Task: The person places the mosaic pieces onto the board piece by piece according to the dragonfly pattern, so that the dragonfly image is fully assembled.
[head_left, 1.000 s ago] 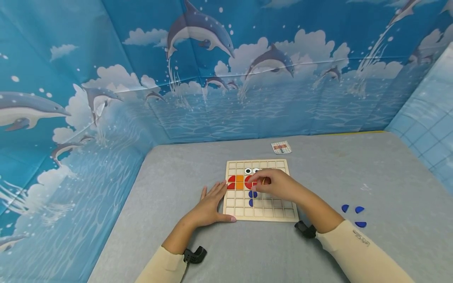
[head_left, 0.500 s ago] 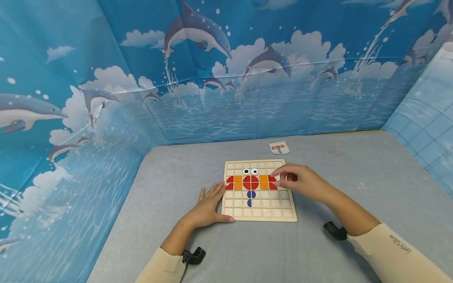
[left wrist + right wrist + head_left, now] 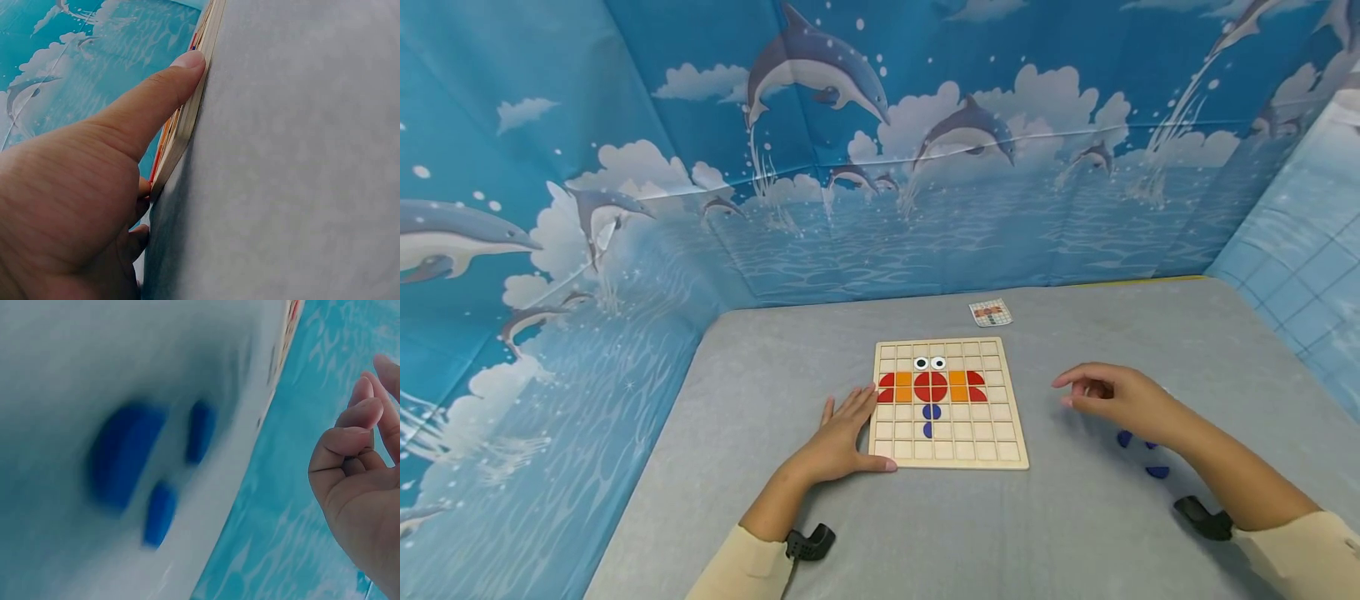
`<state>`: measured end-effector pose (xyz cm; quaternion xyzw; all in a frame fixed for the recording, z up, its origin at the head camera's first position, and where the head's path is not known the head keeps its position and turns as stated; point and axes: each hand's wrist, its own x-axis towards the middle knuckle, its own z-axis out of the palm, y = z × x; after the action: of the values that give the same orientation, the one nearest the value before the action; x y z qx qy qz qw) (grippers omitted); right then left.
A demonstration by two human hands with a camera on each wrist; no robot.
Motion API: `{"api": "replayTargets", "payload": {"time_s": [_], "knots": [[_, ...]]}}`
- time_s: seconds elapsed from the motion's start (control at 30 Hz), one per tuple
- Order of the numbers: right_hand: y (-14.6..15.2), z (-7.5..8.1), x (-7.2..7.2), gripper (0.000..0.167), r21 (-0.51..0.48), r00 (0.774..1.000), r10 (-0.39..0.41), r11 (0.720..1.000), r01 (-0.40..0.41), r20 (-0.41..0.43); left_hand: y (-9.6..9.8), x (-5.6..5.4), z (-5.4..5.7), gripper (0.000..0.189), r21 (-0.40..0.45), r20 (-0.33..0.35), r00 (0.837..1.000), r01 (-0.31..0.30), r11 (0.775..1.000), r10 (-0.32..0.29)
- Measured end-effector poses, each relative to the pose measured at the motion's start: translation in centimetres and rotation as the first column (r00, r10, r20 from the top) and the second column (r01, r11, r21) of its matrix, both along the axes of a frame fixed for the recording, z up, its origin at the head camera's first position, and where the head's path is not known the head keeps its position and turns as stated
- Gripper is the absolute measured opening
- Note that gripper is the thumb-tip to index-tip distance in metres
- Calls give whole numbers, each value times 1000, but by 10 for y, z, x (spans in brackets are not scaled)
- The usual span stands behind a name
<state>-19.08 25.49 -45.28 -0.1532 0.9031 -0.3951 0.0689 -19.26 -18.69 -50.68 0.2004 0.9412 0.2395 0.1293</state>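
A wooden grid board (image 3: 985,451) lies flat on the table, with red, orange and blue pieces and two eye pieces in its cells. My left hand (image 3: 835,442) rests at the board's near left corner, fingers along the left side and thumb on the front edge. In the left wrist view, the thumb of that left hand (image 3: 81,187) presses the board's rim (image 3: 187,125). Right of the board, my right hand (image 3: 1131,404) is above the table, fingers loosely bent and holding nothing. Under its wrist lie blue half-round pieces (image 3: 1157,472), blurred blue pieces (image 3: 125,456) in the right wrist view.
A small pattern card (image 3: 991,313) lies behind the board. Grey cloth covers the table (image 3: 775,358). A blue dolphin-print curtain (image 3: 850,242) stands along the back and left side.
My right hand has moved right, from over the middle of the board, past its right side, to near the loose blue pieces. The left hand stays on the board's corner.
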Motion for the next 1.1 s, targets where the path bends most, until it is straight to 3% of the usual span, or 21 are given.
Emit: {"api": "replayTargets", "payload": {"time_s": [0.33, 0.57, 0.77, 1.1], "knots": [[48, -7, 13, 35, 29, 996, 29, 999, -31, 81, -1, -1, 0, 119, -2, -3, 1000, 6, 1000, -6], [74, -19, 24, 32, -14, 980, 116, 993, -115, 163, -2, -2, -4, 120, 7, -5, 1000, 11, 1000, -11], [91, -31, 33, 25, 4, 977, 169, 985, -171, 130, -2, -2, -5, 120, 0, -15, 1000, 17, 1000, -17], [105, -40, 43, 31, 46, 955, 152, 984, -169, 254, -2, -1, -3, 119, -5, -17, 1000, 13, 1000, -13]]}}
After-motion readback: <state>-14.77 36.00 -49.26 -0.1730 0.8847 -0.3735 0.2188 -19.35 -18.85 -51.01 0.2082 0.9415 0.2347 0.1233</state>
